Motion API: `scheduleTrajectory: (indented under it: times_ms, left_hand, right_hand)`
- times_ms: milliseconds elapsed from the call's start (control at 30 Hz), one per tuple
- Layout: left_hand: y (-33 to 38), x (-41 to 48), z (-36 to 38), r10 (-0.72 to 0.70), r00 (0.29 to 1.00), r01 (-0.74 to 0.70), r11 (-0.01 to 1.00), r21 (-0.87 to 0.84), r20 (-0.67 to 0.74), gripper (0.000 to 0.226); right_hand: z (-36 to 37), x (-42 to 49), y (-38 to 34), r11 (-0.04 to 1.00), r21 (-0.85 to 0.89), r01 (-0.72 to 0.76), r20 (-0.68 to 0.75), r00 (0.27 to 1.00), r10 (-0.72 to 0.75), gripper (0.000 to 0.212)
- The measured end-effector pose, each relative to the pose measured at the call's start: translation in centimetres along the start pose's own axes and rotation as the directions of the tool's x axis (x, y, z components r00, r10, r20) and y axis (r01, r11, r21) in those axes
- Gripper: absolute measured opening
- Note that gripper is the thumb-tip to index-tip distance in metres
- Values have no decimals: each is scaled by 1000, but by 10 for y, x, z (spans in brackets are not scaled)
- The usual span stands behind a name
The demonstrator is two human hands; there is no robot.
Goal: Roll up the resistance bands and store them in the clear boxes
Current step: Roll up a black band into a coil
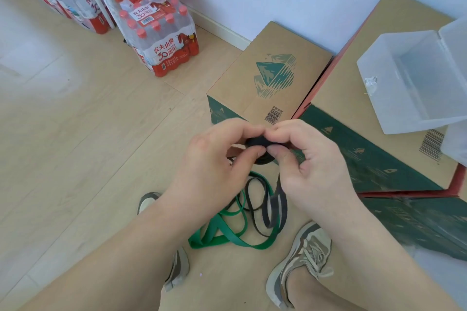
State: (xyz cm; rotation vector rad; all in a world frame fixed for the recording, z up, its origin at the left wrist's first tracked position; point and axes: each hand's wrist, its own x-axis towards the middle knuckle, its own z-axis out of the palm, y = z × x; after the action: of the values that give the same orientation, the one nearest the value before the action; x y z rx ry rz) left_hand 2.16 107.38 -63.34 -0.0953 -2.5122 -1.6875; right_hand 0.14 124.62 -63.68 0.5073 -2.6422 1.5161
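The black band point(256, 142) is partly rolled into a small coil above the floor, its axis running left to right. Its loose tail hangs down to the tangled green band point(227, 233). The left hand point(214, 156) and right hand point(310, 159) both pinch the coil, thumbs and fingertips curled tightly on it. The clear box point(394, 98) sits open, well apart.

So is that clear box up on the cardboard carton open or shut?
Open. The clear box has its lid swung back at the far side, so the inside shows, and it looks empty.
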Motion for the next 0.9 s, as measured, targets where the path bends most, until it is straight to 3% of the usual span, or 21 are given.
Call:
scheduleTrajectory:
  times_ms: [67, 167, 233, 333, 400, 467, 533, 567, 633, 700, 733, 833, 900]
  left_hand:
    - [-3, 2, 1, -103, 994, 98, 988, -121, -38, 19]
    - [-2, 4, 1, -282, 957, 249, 916, -314, -65, 14]
    - [3, 5, 1, -386, 921, 318, 826, -466, -57, 12]
    - [9, 6, 2, -445, 894, 337, 731, -593, -41, 10]
    - [8, 7, 2, -422, 906, 337, 758, -559, -26, 15]
    - [5, 6, 2, -338, 941, 309, 878, -366, -18, 28]
    - [-2, 3, 1, -133, 991, 132, 991, -28, -33, 42]
    - [-4, 1, 0, -17, 1000, 18, 995, 103, -19, 45]
    - [-6, -1, -1, 108, 994, -112, 975, 190, 35, 46]
    - [-5, -1, 0, 111, 993, -118, 982, 146, 50, 45]
    - [-2, 0, 0, 53, 998, -56, 996, 75, 36, 45]
    - [3, 4, -1, -174, 985, 168, 971, -171, -19, 40]
    - [2, 6, -3, -258, 966, 240, 923, -301, -21, 30]
  right_hand:
    - [1, -1, -3, 995, 70, -73, -32, 997, 76, 29]
    - [-1, 3, -9, 916, 325, -237, -87, 957, 278, 29]
    - [-1, 4, -13, 879, 403, -254, -89, 945, 313, 27]
    - [2, 4, -14, 897, 384, -218, -94, 957, 273, 26]
    - [2, 3, -11, 925, 332, -187, -119, 964, 237, 29]
    - [1, 3, -4, 963, 229, -144, -127, 976, 176, 28]
    - [3, 1, 2, 995, 82, -54, -106, 992, 62, 24]
    - [5, 0, 3, 1000, 23, -2, -88, 996, 4, 23]
    - [7, -1, 5, 994, -69, 86, -46, 995, -90, 24]
    - [8, -1, 6, 986, -112, 125, -33, 991, -130, 26]
    - [7, -2, 5, 989, -91, 114, -44, 992, -118, 25]
    - [4, -1, -1, 989, 126, -81, -102, 990, 95, 26]
    - [1, 2, -4, 937, 285, -201, -118, 963, 242, 28]
